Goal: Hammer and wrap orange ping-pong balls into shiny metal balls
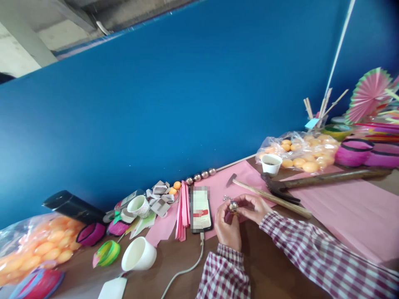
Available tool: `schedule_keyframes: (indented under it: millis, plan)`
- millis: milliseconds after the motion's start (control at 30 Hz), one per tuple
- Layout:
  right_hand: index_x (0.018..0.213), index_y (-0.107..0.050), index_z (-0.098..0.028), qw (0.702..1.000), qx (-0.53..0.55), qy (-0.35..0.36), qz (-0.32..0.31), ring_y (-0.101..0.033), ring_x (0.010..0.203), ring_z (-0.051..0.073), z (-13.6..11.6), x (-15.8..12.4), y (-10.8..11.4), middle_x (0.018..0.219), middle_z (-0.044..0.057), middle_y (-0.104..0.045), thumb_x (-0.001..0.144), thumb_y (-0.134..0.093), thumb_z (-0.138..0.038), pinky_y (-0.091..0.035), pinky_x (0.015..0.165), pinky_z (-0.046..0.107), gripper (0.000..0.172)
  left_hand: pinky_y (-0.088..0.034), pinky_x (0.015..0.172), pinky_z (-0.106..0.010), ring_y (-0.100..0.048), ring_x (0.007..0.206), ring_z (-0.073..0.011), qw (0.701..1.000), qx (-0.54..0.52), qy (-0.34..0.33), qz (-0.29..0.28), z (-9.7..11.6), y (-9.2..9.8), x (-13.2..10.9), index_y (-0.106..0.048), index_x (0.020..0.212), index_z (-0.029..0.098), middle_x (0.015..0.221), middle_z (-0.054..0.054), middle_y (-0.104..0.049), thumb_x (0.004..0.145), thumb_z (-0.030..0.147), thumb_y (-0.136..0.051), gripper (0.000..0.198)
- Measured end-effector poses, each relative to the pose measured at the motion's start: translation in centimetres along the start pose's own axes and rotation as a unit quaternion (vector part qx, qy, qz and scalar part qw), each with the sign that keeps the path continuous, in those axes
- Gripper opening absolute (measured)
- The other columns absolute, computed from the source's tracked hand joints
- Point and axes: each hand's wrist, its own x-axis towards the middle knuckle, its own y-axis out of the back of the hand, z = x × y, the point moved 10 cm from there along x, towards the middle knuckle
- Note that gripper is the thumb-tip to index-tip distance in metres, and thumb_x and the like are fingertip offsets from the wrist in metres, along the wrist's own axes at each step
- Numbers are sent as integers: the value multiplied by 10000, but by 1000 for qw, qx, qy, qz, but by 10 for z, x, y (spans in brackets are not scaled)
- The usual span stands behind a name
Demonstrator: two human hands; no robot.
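My left hand [227,226] and my right hand [253,207] meet over the brown table [268,265], both in checked sleeves. Together they pinch a small shiny metal ball [233,206] between the fingertips. A phone [200,209] on a cable lies just left of my hands. A small hammer [268,196] with a pale wooden handle lies right behind them on pink paper [343,207].
A larger dark hammer [314,181], a white cup [271,163] and a bag of orange balls [308,153] sit at the right. A row of metal balls [201,176] lines the blue wall [187,104]. White cups [139,254], pink strips [182,211] and another bag of orange balls [37,245] lie left.
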Motion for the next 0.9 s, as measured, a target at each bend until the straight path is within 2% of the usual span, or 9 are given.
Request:
schedule_keyframes:
  millis: [167, 400, 733, 900]
  plan:
    - [906, -601, -135, 997, -57, 31, 36, -623, 842, 211, -15, -1, 9, 931, 102, -657, 674, -616, -333, -503, 786, 368, 305, -462, 856, -367, -557, 1018, -241, 999, -7, -18, -43, 2, -7, 0, -589, 1052, 156, 1049, -127, -612, 662, 219, -629, 398]
    - [922, -604, -162, 992, -96, 77, 32, -621, 833, 197, -20, -4, 6, 917, 78, -657, 721, -566, -291, -506, 779, 349, 242, -443, 876, -377, -575, 978, -214, 997, -33, 3, -63, 0, -12, 1, -564, 1022, 143, 1042, -119, -615, 744, 280, -562, 310]
    - [937, -551, -177, 979, -142, 140, 25, -599, 859, 186, -34, -13, -1, 969, 94, -611, 768, -509, -253, -519, 766, 345, 190, -461, 824, -340, -593, 907, -189, 996, -76, 17, -50, 1, -12, 0, -549, 979, 123, 974, -117, -622, 741, 276, -565, 283]
    - [1012, -515, -190, 972, -172, 162, 17, -575, 900, 188, -41, -17, -6, 1023, 100, -569, 787, -499, -259, -519, 768, 343, 236, -464, 821, -335, -597, 910, -189, 995, -88, 25, -35, 4, -11, 1, -555, 988, 132, 975, -105, -628, 747, 324, -554, 308]
